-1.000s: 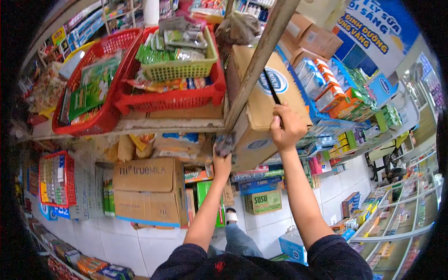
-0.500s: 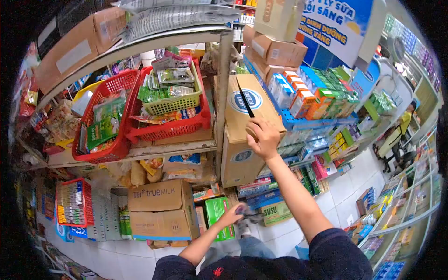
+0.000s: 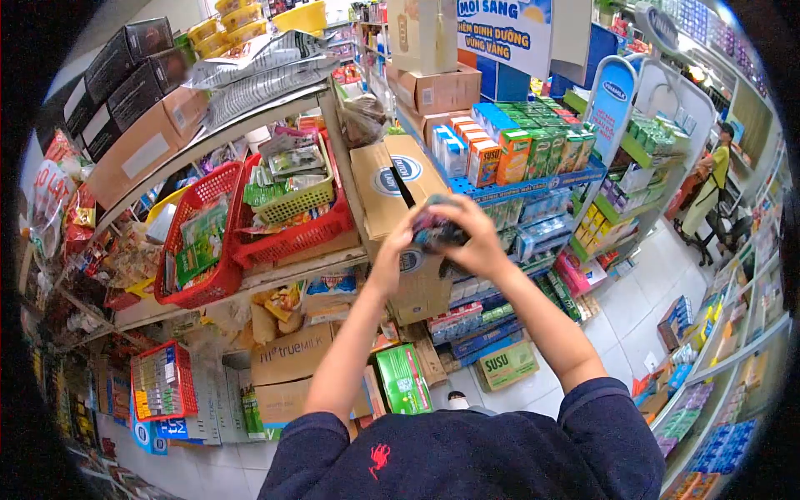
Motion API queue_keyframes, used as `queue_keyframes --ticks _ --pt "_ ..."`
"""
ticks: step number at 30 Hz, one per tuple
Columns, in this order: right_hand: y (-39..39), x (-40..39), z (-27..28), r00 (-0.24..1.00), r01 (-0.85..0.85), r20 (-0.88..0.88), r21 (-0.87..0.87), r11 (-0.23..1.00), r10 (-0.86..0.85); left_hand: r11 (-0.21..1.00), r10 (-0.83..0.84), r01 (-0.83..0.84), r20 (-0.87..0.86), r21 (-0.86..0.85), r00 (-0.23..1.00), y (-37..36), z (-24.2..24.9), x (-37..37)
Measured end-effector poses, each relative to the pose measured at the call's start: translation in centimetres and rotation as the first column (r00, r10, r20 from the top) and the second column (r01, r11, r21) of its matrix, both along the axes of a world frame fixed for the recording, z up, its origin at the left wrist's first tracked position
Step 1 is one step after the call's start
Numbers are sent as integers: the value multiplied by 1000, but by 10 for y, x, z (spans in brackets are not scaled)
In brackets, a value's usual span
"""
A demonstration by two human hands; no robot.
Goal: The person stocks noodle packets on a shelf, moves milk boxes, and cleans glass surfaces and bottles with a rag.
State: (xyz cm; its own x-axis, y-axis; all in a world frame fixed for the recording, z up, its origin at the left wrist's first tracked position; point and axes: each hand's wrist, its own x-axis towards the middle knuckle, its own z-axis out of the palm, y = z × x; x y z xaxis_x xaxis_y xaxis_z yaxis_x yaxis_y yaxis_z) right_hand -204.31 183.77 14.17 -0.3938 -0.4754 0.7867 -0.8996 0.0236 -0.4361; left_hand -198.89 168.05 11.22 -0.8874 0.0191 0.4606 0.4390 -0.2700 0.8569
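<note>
My left hand and my right hand are both closed round a small dark, blurred bundle with pinkish patches, one hand on each side. What the bundle is cannot be made out. It is held up in front of a Dutch Lady carton, whose top has a dark gap. Stacked red baskets with a yellow-green basket of packets stand on the shelf to the left.
Milk cartons fill a blue rack right of the Dutch Lady carton. A SUSU box and a trueMILK carton are low down. A person in yellow stands at the far right.
My right hand has left the carton top and my left hand has risen with the dark bundle; both now meet on it. The view has shifted, showing more of the shop's back.
</note>
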Motion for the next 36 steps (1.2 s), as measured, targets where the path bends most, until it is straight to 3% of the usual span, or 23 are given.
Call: queue_keyframes --ticks 1,3,4,6,8,10,12,13,14,16,20,21,24,26,27,34,36 --pt "5 -7 3 997 67 -28 -55 996 -69 943 235 -251 -95 -220 967 -7 9 -11" --pt "9 -19 10 975 191 -85 -153 970 -205 691 576 -610 -214 -389 789 -23 5 -46" --pt "8 -23 13 956 249 -106 -193 949 -272 687 583 -611 -203 -392 786 -29 -5 -61" --pt "-3 -33 17 967 232 -52 -222 947 -249 727 511 -447 -23 -521 859 -40 -22 -92" --pt "-19 -52 15 852 424 -266 -151 893 -450 765 503 -429 29 -481 864 -48 -35 -120" --pt "-37 -77 -4 926 370 -101 35 928 -365 800 490 -408 85 -441 868 -51 -38 -127" --pt "-55 -92 -26 947 315 -101 82 946 -306 903 352 -237 302 -358 886 -50 -25 -115" --pt "-61 -92 -29 912 403 -138 128 906 -387 851 415 -298 204 -433 887 -46 -29 -115" --pt "-66 -95 -31 915 395 -136 127 910 -379 855 381 -210 299 -475 875 -48 -30 -120" --pt "-72 -103 -34 921 389 -87 209 897 -379 884 372 -219 338 -414 864 -48 -33 -120" --pt "-90 -119 -33 912 390 -18 356 849 -411 825 432 -256 269 -504 861 -48 -33 -120" --pt "-96 -126 -35 905 423 -83 288 859 -418 840 430 -283 251 -464 867 -47 -35 -122" --pt "-114 -152 -37 908 418 -131 362 833 -399 868 402 -274 262 -415 877 -44 -33 -114" --pt "-130 -168 -44 890 456 -147 301 837 -432 823 465 -365 146 -436 873 -41 -32 -116" --pt "-138 -176 -48 882 471 -159 325 820 -444 774 446 -252 218 -581 868 -45 -32 -117" --pt "-192 -245 -60 855 506 -92 370 779 -511 762 506 -277 271 -586 819 -38 -16 -104" --pt "-205 -267 -60 831 545 -130 379 748 -540 727 525 -315 198 -609 828 -40 -23 -108"
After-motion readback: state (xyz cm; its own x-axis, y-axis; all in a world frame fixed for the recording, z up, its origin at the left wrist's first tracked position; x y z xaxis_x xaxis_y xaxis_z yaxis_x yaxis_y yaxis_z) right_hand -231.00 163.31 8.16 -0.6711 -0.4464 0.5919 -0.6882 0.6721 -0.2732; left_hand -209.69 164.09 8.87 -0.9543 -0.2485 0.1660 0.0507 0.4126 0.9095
